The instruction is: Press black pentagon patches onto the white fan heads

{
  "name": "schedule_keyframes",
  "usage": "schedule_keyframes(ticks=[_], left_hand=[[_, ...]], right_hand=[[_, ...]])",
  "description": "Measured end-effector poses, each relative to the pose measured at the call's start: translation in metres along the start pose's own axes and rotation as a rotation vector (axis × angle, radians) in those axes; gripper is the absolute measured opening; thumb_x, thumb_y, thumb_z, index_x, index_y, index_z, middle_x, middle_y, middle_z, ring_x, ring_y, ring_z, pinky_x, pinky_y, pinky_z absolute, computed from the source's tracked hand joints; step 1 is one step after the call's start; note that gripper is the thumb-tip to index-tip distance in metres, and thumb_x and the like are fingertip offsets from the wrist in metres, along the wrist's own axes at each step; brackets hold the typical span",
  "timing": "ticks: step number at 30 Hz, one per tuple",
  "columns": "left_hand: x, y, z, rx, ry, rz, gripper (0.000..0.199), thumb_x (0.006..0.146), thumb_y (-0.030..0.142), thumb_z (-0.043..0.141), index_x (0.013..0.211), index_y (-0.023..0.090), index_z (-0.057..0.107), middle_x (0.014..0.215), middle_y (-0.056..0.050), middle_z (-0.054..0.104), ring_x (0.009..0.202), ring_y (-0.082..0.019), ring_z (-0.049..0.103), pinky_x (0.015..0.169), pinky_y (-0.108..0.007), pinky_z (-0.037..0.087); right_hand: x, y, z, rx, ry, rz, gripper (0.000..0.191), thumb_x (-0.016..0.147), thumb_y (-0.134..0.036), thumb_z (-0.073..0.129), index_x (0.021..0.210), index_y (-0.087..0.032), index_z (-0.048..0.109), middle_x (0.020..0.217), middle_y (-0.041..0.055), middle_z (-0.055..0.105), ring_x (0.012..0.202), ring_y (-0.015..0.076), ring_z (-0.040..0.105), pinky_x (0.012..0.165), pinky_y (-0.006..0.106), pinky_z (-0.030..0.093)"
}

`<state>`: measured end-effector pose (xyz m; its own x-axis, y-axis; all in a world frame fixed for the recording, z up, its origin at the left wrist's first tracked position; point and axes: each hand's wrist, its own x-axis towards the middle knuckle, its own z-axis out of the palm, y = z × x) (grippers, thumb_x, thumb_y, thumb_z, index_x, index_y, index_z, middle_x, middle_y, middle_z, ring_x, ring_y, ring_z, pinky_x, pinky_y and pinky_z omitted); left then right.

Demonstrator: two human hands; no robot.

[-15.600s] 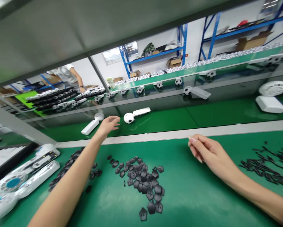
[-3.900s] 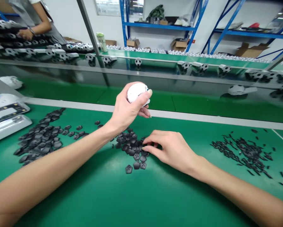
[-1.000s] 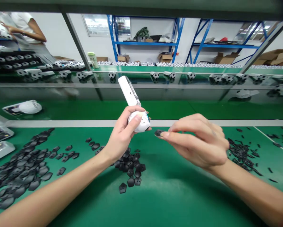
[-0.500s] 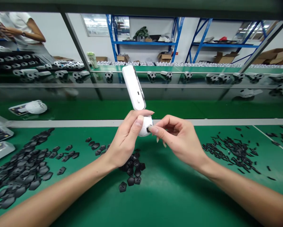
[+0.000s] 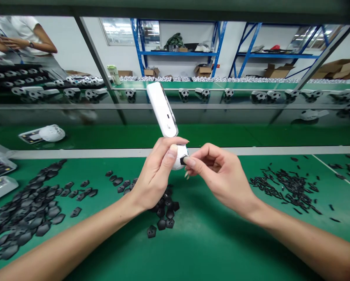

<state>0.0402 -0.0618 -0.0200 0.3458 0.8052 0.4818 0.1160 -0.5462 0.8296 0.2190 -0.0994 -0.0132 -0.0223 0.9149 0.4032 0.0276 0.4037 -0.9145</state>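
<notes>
My left hand [image 5: 153, 173] is closed around the round white end of a white plastic device [image 5: 162, 110], whose long flat arm with a small dark slot tilts up and to the left. Between the thumb and fingers of my right hand [image 5: 221, 175] is a small black pentagon piece [image 5: 182, 159], pressed against the side of the ball-shaped end. Part of the ball is hidden by my left fingers. Below my left hand lies a small heap of black pentagon pieces [image 5: 161, 224] on the green table [image 5: 210, 249].
A larger pile of black pentagons [image 5: 31, 210] spreads at left, thin black strips [image 5: 294, 189] at right. Another white device [image 5: 52, 133] lies on the green conveyor [image 5: 236, 134]. Farther back, soccer-ball devices [image 5: 204, 92] line a ledge. A person [image 5: 31, 39] stands at upper left.
The device has shifted slightly left, and the right fingers have curled in closer to the ball. On the conveyor, the white device at left has moved a little to the right.
</notes>
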Motion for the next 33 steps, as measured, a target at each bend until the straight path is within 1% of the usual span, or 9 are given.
schedule_keyframes(ticks=[6,9,12,16,20,23,27,29,33], left_hand=[[-0.001,0.002,0.001,0.025,0.014,-0.003,0.031,0.115,0.044,0.046,0.128,0.028,0.069,0.117,-0.005,0.064,0.098,-0.022,0.06,0.087,-0.033,0.047],[-0.001,0.001,0.002,0.034,0.007,-0.004,0.028,0.112,0.047,0.053,0.126,0.028,0.068,0.118,-0.005,0.064,0.1,-0.022,0.06,0.086,-0.032,0.048],[-0.001,-0.001,0.003,0.04,0.005,-0.017,0.028,0.105,0.049,0.067,0.124,0.029,0.068,0.115,-0.003,0.065,0.093,-0.02,0.061,0.078,-0.03,0.047],[-0.001,-0.004,0.004,0.038,0.049,-0.009,0.027,0.099,0.046,0.077,0.117,0.027,0.068,0.105,-0.002,0.066,0.079,-0.017,0.059,0.067,-0.028,0.045],[0.0,-0.002,0.003,0.024,0.072,0.018,0.023,0.1,0.045,0.075,0.112,0.025,0.069,0.107,-0.003,0.069,0.084,-0.019,0.062,0.069,-0.028,0.046],[0.002,0.001,0.001,0.006,0.112,0.0,0.022,0.099,0.043,0.075,0.109,0.024,0.07,0.104,-0.004,0.071,0.086,-0.02,0.063,0.068,-0.028,0.046],[0.011,-0.001,-0.003,-0.034,0.173,-0.024,0.019,0.097,0.039,0.075,0.103,0.022,0.07,0.095,-0.003,0.071,0.079,-0.018,0.061,0.067,-0.027,0.048],[0.017,-0.009,-0.006,-0.085,0.187,-0.024,0.019,0.095,0.038,0.076,0.103,0.022,0.071,0.093,-0.003,0.07,0.077,-0.017,0.062,0.068,-0.026,0.051],[0.026,-0.027,-0.012,-0.178,0.203,-0.03,0.022,0.092,0.038,0.08,0.104,0.022,0.071,0.089,-0.003,0.07,0.075,-0.017,0.065,0.066,-0.025,0.056]], right_hand=[[-0.002,-0.001,0.0,-0.115,0.02,-0.077,0.02,0.099,-0.031,0.077,0.084,-0.02,0.069,0.076,0.0009,0.076,0.068,0.0159,0.074,0.064,0.026,0.063],[0.0,-0.001,-0.001,-0.044,-0.004,-0.017,0.024,0.097,-0.037,0.08,0.084,-0.02,0.071,0.077,0.002,0.077,0.069,0.0175,0.076,0.065,0.028,0.065],[0.0,-0.001,-0.002,0.028,-0.046,0.046,0.027,0.095,-0.043,0.083,0.085,-0.019,0.074,0.081,0.0039,0.078,0.074,0.019,0.078,0.07,0.029,0.068],[0.001,-0.004,-0.006,0.046,-0.116,0.044,0.014,0.099,-0.031,0.078,0.091,-0.019,0.078,0.089,0.0045,0.081,0.082,0.018,0.08,0.078,0.028,0.07],[0.004,-0.008,-0.011,0.037,-0.208,0.052,0.013,0.102,-0.026,0.071,0.097,-0.019,0.081,0.091,0.0036,0.081,0.083,0.0183,0.081,0.082,0.03,0.07],[0.008,-0.01,-0.015,0.006,-0.208,0.055,0.014,0.102,-0.03,0.073,0.103,-0.019,0.08,0.093,0.0044,0.081,0.079,0.0186,0.08,0.077,0.031,0.07],[0.008,-0.007,-0.019,-0.133,-0.09,0.072,0.016,0.104,-0.032,0.07,0.102,-0.017,0.076,0.081,0.0024,0.078,0.062,0.0145,0.073,0.06,0.026,0.061],[0.005,-0.004,-0.019,-0.297,-0.173,0.15,0.016,0.104,-0.028,0.068,0.096,-0.018,0.076,0.078,0.0008,0.078,0.061,0.0139,0.071,0.058,0.025,0.056],[-0.005,0.004,-0.011,-0.678,-0.566,0.286,0.005,0.098,-0.023,0.077,0.099,-0.019,0.08,0.084,0.0003,0.082,0.077,0.0192,0.077,0.068,0.03,0.052]])
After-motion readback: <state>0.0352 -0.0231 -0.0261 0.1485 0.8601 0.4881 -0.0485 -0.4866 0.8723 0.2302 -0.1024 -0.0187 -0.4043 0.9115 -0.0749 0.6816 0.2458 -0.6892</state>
